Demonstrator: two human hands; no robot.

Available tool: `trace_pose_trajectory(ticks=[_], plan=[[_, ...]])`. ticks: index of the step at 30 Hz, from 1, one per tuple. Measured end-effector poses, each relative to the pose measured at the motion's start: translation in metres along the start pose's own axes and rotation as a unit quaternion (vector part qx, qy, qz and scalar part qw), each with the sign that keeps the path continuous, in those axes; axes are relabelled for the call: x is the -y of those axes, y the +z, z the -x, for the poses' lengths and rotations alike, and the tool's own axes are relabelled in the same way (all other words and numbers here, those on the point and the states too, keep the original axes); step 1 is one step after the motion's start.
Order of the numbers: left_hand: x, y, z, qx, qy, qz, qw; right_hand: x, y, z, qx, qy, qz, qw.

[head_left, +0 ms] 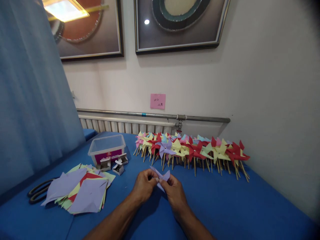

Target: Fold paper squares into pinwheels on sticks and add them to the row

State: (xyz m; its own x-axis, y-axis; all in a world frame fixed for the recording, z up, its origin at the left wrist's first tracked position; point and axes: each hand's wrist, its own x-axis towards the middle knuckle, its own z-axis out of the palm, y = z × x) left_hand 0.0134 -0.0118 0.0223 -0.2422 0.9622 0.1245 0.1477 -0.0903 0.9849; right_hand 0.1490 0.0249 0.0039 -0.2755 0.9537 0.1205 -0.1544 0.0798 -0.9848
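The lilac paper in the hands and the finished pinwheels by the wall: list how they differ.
The lilac paper has no stick; the finished pinwheels are mounted on wooden sticks. The lilac paper is pinched between left hand and right hand; the pinwheels lie in a row on the blue table. Both are folded coloured paper.

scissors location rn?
Head view, far left: the scissors lie on the blue table, handles poking out from under the stack of colored paper squares, beside the curtain.

Both hands — left hand (145, 184), right hand (175, 193) — pinch a lilac paper (161, 175) over the blue table (225, 206).
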Motion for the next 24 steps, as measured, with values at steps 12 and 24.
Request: trace_pose_trajectory(ticks=[12, 24], plan=[[0.007, 0.001, -0.004, -0.029, 0.017, 0.017, 0.999, 0.001, 0.002, -0.001, 0.003, 0.002, 0.005, 1.000], [-0.015, 0.001, 0.004, -0.054, 0.016, -0.021, 0.998, -0.003, -0.003, -0.009, -0.037, 0.038, 0.017, 0.998]])
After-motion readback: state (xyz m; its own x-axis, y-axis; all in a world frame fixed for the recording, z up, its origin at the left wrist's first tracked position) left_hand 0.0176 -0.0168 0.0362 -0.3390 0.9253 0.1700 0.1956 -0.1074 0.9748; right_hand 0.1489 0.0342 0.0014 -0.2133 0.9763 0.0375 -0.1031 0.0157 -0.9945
